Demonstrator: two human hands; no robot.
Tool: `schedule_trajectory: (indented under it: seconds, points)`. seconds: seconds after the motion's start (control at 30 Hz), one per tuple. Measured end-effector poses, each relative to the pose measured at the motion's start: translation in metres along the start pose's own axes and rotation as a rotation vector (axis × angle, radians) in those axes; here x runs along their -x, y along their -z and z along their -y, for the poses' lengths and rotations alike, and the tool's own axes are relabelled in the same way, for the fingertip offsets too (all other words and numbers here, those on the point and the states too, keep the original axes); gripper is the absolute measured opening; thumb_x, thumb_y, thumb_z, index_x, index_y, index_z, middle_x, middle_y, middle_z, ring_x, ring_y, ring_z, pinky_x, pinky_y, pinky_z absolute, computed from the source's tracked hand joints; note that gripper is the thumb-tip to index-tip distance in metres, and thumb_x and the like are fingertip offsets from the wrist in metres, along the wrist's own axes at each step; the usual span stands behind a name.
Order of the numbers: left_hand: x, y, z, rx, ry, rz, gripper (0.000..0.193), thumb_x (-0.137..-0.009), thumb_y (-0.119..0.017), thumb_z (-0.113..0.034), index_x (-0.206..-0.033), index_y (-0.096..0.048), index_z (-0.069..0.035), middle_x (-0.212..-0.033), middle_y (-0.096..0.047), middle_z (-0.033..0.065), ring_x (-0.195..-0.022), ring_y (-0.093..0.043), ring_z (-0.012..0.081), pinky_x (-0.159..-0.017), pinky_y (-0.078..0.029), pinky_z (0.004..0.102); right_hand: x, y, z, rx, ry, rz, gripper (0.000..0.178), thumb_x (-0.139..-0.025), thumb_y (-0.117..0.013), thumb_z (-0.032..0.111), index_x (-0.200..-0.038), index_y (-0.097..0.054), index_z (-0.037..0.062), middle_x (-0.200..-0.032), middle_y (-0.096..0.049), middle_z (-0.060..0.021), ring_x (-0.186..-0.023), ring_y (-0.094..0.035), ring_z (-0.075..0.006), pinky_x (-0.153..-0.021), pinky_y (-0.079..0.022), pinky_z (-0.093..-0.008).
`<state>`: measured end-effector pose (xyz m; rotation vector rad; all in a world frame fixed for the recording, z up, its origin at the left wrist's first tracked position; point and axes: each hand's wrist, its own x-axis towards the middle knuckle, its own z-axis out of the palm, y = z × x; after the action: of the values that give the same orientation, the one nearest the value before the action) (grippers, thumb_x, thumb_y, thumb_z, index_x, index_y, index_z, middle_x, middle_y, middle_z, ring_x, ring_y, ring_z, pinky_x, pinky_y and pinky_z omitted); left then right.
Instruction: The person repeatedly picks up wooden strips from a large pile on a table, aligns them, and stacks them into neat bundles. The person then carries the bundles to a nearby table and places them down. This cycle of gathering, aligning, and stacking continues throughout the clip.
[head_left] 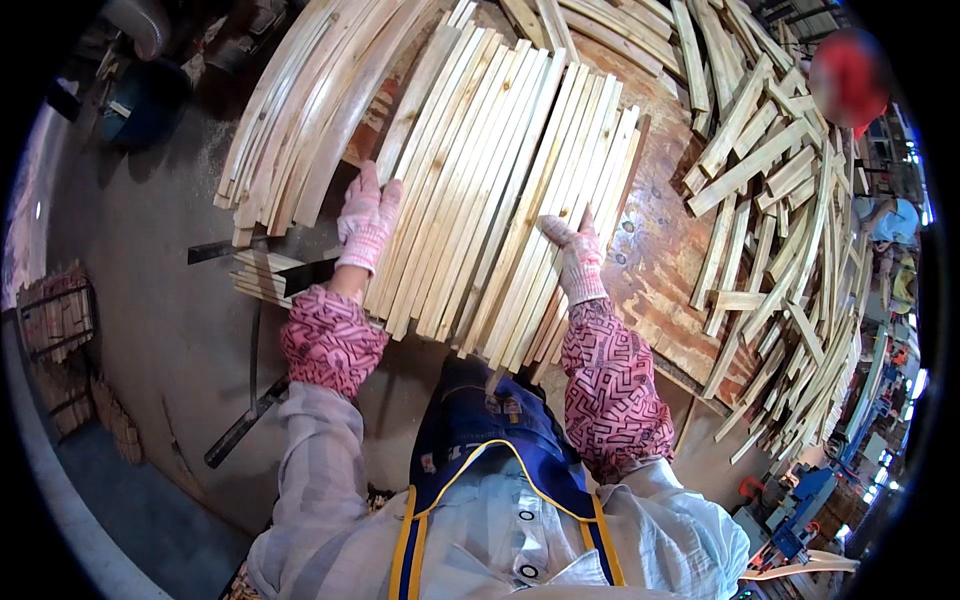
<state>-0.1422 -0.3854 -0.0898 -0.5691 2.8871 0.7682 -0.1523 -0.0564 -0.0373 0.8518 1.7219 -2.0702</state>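
A broad row of straight, pale wooden strips lies side by side in front of me, their near ends uneven. My left hand, in a pinkish-white glove, rests against the row's left edge with its fingers stretched forward and thumb apart. On the right part of the row lies my right hand, gloved the same way, thumb and forefinger spread wide. Its other fingers are partly hidden along the row's right side. A narrow dark gap runs lengthwise between the strips, left of the right hand.
Long curved slats are stacked to the left of the row. A worn plywood tabletop shows on the right, with a jumbled heap of wooden pieces beyond. Dark metal bars stick out at left. A blue bin stands far left.
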Motion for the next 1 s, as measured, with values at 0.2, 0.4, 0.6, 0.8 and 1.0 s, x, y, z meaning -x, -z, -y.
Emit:
schedule_trajectory:
  seconds: [0.2, 0.4, 0.6, 0.8, 1.0]
  points:
    - [0.006, 0.034, -0.039, 0.209, -0.148, 0.099, 0.06, -0.086, -0.067, -0.021, -0.141, -0.046, -0.008, -0.14, -0.05, 0.0129, -0.129, -0.047, 0.031, -0.107, -0.038, 0.0359, 0.0, 0.008, 0.0, -0.149, -0.042, 0.031, 0.097, -0.082, -0.069, -0.005, -0.155, -0.009, 0.0143, -0.148, -0.031, -0.0287, -0.126, -0.051, -0.0292, -0.1, -0.046, -0.0328]
    - [-0.023, -0.007, 0.019, 0.787, -0.317, 0.114, 0.063, -0.09, -0.064, -0.018, -0.146, -0.038, -0.005, -0.149, -0.042, 0.0133, -0.139, -0.036, 0.0245, -0.115, -0.026, 0.0346, -0.001, 0.0, -0.007, 0.104, 0.11, 0.058, 0.107, -0.08, -0.072, -0.004, -0.155, 0.002, 0.0152, -0.119, -0.059, -0.0213, -0.095, -0.066, -0.026, -0.082, -0.055, -0.0309]
    - [-0.009, 0.04, -0.032, 0.319, 0.038, 0.468, 0.088, -0.086, -0.066, -0.042, -0.153, -0.02, -0.006, -0.147, -0.04, 0.0179, -0.136, -0.04, 0.0286, -0.109, -0.034, 0.0352, 0.008, -0.001, 0.002, -0.054, -0.002, 0.092, 0.124, -0.07, -0.074, -0.015, -0.153, 0.013, 0.0161, -0.099, -0.068, -0.0225, -0.09, -0.068, -0.0284, -0.085, -0.055, -0.0362]
    - [0.011, 0.038, -0.011, 0.667, 0.056, 0.488, 0.109, -0.067, -0.082, -0.048, -0.151, -0.027, -0.006, -0.132, -0.056, 0.0178, -0.123, -0.052, 0.027, -0.106, -0.039, 0.0349, -0.001, 0.013, -0.012, -0.063, -0.061, 0.079, 0.091, -0.089, -0.059, -0.003, -0.154, 0.003, 0.0112, -0.102, -0.069, -0.0223, -0.09, -0.07, -0.0275, -0.099, -0.047, -0.0393]
    - [0.085, 0.044, -0.031, 0.836, -0.078, 0.452, 0.072, -0.081, -0.069, -0.028, -0.141, -0.041, 0.0, -0.122, -0.061, 0.0144, -0.108, -0.059, 0.0243, -0.096, -0.046, 0.0329, 0.059, 0.049, -0.016, 0.076, -0.08, 0.132, 0.117, -0.068, -0.082, 0.003, -0.154, -0.002, 0.0057, -0.127, -0.057, -0.023, -0.113, -0.059, -0.0282, -0.098, -0.048, -0.0367]
